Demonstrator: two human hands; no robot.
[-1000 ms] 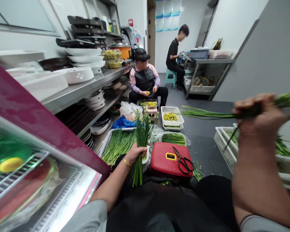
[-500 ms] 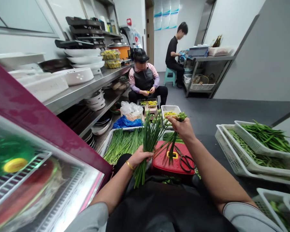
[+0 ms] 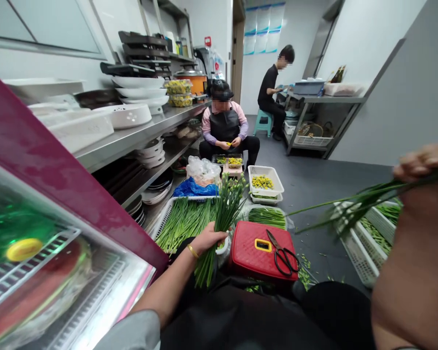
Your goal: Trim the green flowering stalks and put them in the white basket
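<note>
One hand, the left hand [image 3: 206, 238], is closed around a bundle [image 3: 228, 206] of budded green stalks, held leaning beside the red box [image 3: 246, 252]; by the raised right hand [image 3: 425, 159], a thinner bunch [image 3: 383, 191] is clasped. Both are judged light, flexible and easily bruised, to be taken gently by the lower stems, below any buds. On the box, scissors [image 3: 277, 245] are laid.
</note>
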